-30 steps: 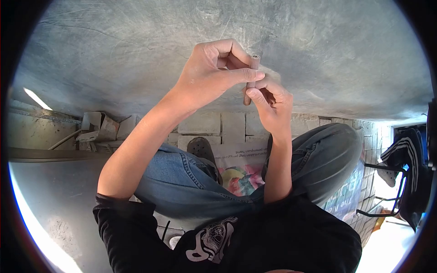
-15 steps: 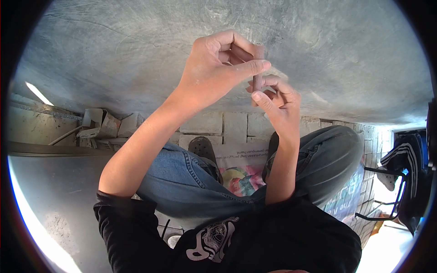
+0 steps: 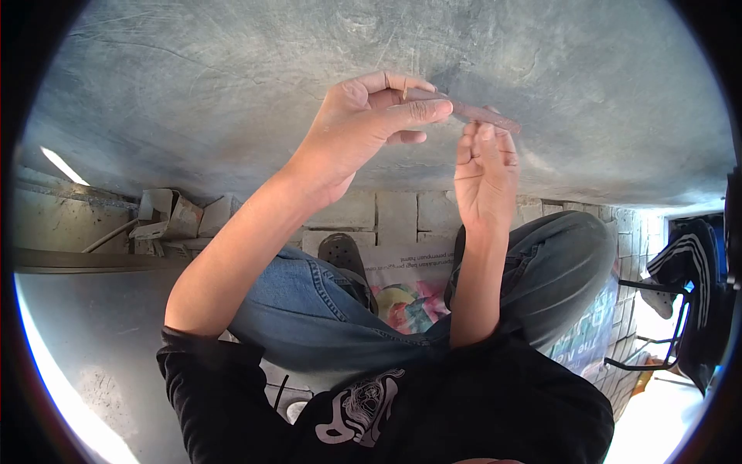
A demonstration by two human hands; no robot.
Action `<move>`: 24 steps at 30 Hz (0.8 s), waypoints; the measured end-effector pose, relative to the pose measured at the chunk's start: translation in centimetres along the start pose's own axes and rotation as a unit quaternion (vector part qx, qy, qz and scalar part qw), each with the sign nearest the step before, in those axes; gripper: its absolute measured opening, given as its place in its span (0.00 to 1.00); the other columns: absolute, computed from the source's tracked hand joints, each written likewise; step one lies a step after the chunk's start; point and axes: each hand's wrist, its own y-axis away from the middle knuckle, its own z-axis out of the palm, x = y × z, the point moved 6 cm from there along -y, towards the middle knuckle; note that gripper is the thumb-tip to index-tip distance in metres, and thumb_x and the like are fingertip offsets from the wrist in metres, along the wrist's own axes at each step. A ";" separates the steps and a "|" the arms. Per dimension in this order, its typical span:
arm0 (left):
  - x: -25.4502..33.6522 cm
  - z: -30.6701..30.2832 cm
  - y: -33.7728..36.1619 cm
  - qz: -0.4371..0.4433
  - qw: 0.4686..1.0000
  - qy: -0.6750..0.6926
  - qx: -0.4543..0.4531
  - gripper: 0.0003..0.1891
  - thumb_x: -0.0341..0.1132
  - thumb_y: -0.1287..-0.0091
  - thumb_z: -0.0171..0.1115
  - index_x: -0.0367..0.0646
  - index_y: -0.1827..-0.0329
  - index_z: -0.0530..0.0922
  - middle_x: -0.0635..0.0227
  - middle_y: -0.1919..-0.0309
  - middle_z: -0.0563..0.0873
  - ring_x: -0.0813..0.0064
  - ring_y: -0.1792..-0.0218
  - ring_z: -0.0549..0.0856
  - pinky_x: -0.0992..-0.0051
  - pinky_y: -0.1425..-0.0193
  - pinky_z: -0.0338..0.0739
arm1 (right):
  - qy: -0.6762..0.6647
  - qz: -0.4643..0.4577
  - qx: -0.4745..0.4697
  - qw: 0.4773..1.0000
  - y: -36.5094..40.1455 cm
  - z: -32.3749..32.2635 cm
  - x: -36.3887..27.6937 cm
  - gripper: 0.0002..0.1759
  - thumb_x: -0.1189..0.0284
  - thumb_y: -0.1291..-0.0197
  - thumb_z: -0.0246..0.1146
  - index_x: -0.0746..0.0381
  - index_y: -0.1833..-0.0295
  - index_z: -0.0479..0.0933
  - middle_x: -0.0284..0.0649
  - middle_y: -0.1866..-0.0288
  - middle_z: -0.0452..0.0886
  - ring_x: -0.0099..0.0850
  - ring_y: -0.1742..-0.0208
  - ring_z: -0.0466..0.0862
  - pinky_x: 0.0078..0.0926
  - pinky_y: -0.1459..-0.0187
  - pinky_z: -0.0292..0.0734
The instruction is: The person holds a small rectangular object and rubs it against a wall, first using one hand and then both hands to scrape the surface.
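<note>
A short brown stick (image 3: 467, 110), rough and clay-like on its surface, is held above the grey worktop and slants slightly down to the right. My left hand (image 3: 363, 120) pinches its left part between thumb and fingers, with the other fingers curled behind. At the stick's right part, the thumb and fingertips of my right hand (image 3: 489, 182) close on it from below. Part of the stick's left half is covered by my left thumb.
The scratched grey worktop (image 3: 255, 116) spans the far side. Torn cardboard (image 3: 182, 215) lies at the left beside a metal surface (image 3: 93, 332). A printed sheet (image 3: 410, 267) lies under my legs. A black-framed chair (image 3: 672, 325) with dark clothing stands at the right.
The stick has turned from upright to nearly level, its lower end swinging up to the right. My right hand has moved slightly up and right, its fingers now pointing away from me.
</note>
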 end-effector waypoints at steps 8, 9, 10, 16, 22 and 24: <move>-0.4 -0.1 0.1 -0.016 0.999 -0.049 0.016 0.13 0.41 0.41 0.65 0.42 0.60 0.78 0.68 0.66 0.84 0.79 0.58 0.81 0.77 0.54 0.72 | 0.195 -0.015 -0.071 0.978 0.5 1.3 -0.1 0.09 0.73 0.39 0.59 0.69 0.59 0.76 0.46 0.63 0.81 0.29 0.65 0.81 0.24 0.61 0.77; -0.4 -0.1 0.1 -0.013 0.999 -0.049 0.011 0.13 0.41 0.42 0.65 0.42 0.61 0.78 0.68 0.66 0.84 0.79 0.59 0.81 0.77 0.55 0.72 | 0.196 -0.015 -0.070 0.978 0.5 1.3 -0.2 0.09 0.73 0.39 0.59 0.69 0.59 0.76 0.46 0.63 0.81 0.29 0.65 0.81 0.24 0.61 0.77; -0.4 0.0 0.1 -0.013 0.999 -0.048 0.011 0.13 0.41 0.42 0.65 0.42 0.61 0.78 0.68 0.66 0.84 0.79 0.59 0.81 0.77 0.55 0.72 | 0.197 -0.017 -0.070 0.978 0.5 1.4 -0.3 0.09 0.73 0.39 0.59 0.69 0.59 0.76 0.46 0.63 0.81 0.29 0.65 0.81 0.24 0.62 0.77; 0.2 0.2 0.3 -0.003 0.999 -0.038 -0.001 0.14 0.40 0.42 0.65 0.42 0.58 0.77 0.67 0.65 0.84 0.79 0.60 0.81 0.79 0.58 0.72 | 0.216 -0.030 -0.120 0.968 0.3 1.2 -0.7 0.08 0.75 0.40 0.58 0.69 0.57 0.76 0.45 0.62 0.81 0.29 0.65 0.81 0.24 0.65 0.77; 2.2 0.3 0.3 0.132 0.983 -0.128 -0.017 0.16 0.30 0.45 0.67 0.38 0.54 0.75 0.65 0.63 0.84 0.80 0.63 0.82 0.82 0.65 0.73 | 0.165 0.006 -0.172 0.971 -0.7 -0.2 -1.2 0.11 0.76 0.38 0.55 0.69 0.51 0.75 0.46 0.60 0.80 0.29 0.65 0.81 0.23 0.65 0.77; 2.8 0.9 0.5 0.180 0.970 -0.160 -0.038 0.16 0.27 0.46 0.67 0.39 0.54 0.75 0.63 0.63 0.84 0.80 0.64 0.82 0.83 0.67 0.74 | 0.122 0.014 -0.162 0.979 -0.9 -0.4 -1.5 0.12 0.76 0.37 0.53 0.69 0.50 0.74 0.46 0.60 0.80 0.30 0.64 0.81 0.23 0.65 0.78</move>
